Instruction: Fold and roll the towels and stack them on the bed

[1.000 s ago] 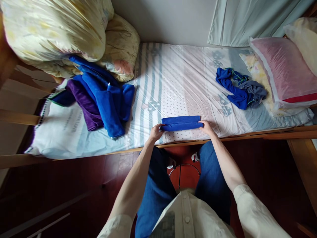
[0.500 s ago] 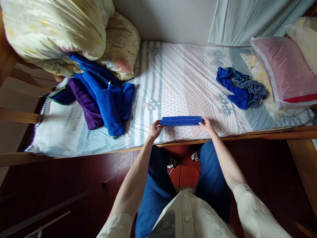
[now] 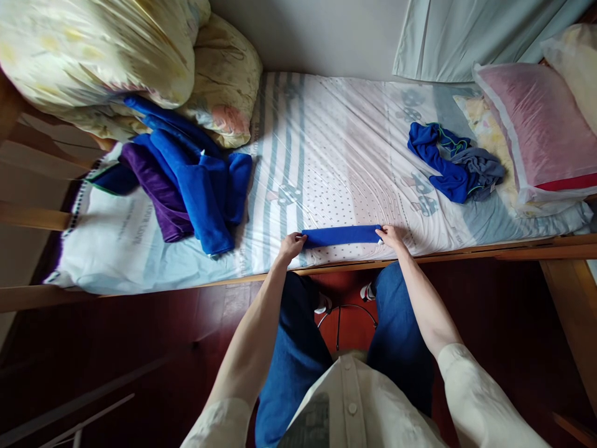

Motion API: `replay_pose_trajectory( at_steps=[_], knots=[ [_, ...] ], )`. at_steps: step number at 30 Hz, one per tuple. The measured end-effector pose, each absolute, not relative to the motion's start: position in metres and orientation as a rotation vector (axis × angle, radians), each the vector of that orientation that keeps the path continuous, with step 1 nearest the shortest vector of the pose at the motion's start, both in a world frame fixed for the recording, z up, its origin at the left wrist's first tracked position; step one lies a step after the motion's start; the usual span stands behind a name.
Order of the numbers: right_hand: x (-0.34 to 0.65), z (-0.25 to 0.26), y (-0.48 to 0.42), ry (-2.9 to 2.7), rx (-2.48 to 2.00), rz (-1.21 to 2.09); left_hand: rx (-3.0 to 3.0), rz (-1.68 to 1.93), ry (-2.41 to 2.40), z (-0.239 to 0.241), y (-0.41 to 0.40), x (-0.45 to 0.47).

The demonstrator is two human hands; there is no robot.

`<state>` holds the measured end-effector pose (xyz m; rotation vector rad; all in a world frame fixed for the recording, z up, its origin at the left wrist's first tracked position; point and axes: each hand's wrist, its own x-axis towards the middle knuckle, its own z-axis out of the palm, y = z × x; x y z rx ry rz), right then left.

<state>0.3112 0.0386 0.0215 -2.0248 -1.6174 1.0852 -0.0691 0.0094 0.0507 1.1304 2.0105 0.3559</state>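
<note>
A blue towel (image 3: 342, 236), folded into a long narrow strip, lies near the front edge of the bed. My left hand (image 3: 293, 245) pinches its left end, and my right hand (image 3: 390, 236) pinches its right end, where a small white tag shows. Left of my hands are a heap of blue towels (image 3: 196, 186) and a purple towel (image 3: 161, 193). Over on the right, a crumpled blue cloth (image 3: 441, 165) and a grey cloth (image 3: 485, 165) lie bunched together.
The bed (image 3: 326, 137) has a patterned sheet and a wooden front rail (image 3: 466, 249). Bulky yellowish bedding (image 3: 102, 50) stands at the back left. A pink cushion in a clear cover (image 3: 536, 118) rests at the right. A pale curtain (image 3: 448, 43) hangs behind.
The towel strip's two visible layers have become one flat, smooth band facing up. Both hands keep hold of its ends. The view has shifted slightly.
</note>
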Motion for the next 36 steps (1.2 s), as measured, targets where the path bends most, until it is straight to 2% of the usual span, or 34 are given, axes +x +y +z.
replay_pose_trajectory(
  at_steps=[13, 21, 26, 31, 36],
  knots=[
    [0.306, 0.029, 0.039, -1.58, -2.114, 1.125, 1.125, 0.336, 2.023, 0.05, 0.01, -0.07],
    [0.303, 0.042, 0.035, -1.793, -1.936, 0.824, 1.347, 0.377, 2.143, 0.059, 0.003, -0.069],
    [0.296, 0.057, 0.03, -1.918, -1.996, 0.669, 1.517, 0.455, 2.046, 0.074, -0.009, -0.06],
    [0.278, 0.079, 0.024, -2.052, -1.894, 0.534, 1.324, 0.337, 1.965, 0.084, -0.029, -0.035],
    [0.235, 0.096, 0.027, -2.23, -1.702, 0.653, 1.126, 0.363, 2.042, 0.078, -0.028, -0.028]
  ],
)
